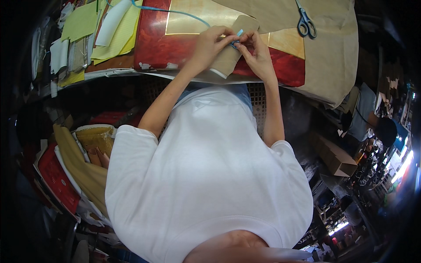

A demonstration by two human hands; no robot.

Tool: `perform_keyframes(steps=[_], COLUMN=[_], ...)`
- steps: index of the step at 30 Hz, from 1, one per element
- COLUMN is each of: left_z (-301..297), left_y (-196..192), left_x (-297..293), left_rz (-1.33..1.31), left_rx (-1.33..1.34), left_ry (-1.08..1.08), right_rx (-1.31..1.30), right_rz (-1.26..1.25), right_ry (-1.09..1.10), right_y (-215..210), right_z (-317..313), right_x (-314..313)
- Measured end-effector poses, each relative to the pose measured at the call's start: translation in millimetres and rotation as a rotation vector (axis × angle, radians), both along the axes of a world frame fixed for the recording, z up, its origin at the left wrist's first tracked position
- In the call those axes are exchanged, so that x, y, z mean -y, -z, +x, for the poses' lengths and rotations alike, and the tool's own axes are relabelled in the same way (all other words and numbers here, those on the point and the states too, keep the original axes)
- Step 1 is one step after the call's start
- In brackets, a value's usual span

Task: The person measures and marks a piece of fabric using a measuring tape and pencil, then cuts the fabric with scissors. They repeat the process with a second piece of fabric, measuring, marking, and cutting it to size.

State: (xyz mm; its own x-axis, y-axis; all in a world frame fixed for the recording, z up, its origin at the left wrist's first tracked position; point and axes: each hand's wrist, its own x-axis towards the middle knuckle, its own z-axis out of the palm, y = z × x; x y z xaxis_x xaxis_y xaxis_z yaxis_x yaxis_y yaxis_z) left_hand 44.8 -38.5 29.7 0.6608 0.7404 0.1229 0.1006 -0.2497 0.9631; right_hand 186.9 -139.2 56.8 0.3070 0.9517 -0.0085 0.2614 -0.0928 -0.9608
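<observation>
My left hand and my right hand meet over a tan, tube-like piece of material that lies slanted near the table's front edge. Its near end shows a white rim. Fingers and thumbs of both hands are closed in a pinch on a narrow blue tape measure, whose short marked end sticks up between them. The long part of the blue tape curves away from my left hand to the far left. My fingers hide how the tape sits on the tan piece. Blue-handled scissors lie to the right of my right hand.
Under my hands is a red and gold board. Tan sheet material covers the table's right side and hangs over its edge. Yellow papers pile up at left. Folded materials stand beside me; an open cardboard box sits at right.
</observation>
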Motion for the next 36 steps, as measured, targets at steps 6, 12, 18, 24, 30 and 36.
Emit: perform_keyframes(steps=[6, 12, 18, 24, 30, 36], left_z=[-8.7, -11.8, -10.7, -12.8, -24.3, -24.3], left_y=[-4.6, -5.4, 9.6, 4.5, -8.6, -1.0], left_x=[6.7, -2.8, -7.3, -6.3, -8.6, -22.7], left_rz=[0.531, 0.307, 0.105, 0.020, 0.183, 0.810], left_rx=[-0.038, -0.086, -0.016, -0.003, -0.010, -0.141], left_ry=[0.048, 0.179, 0.255, 0.251, 0.233, 0.108], right_rx=[0.307, 0.384, 0.364, 0.448, 0.477, 0.462], right_rz=[0.062, 0.107, 0.118, 0.174, 0.120, 0.053], right_ry=[0.049, 0.119, 0.111, 0.146, 0.148, 0.104], right_y=[-2.9, -2.1, -5.4, -5.1, -2.3, -10.7], right_z=[-6.5, -12.4, -17.9, -30.2, -26.3, -29.1], right_x=[7.2, 7.8, 7.4, 12.1, 10.6, 11.1])
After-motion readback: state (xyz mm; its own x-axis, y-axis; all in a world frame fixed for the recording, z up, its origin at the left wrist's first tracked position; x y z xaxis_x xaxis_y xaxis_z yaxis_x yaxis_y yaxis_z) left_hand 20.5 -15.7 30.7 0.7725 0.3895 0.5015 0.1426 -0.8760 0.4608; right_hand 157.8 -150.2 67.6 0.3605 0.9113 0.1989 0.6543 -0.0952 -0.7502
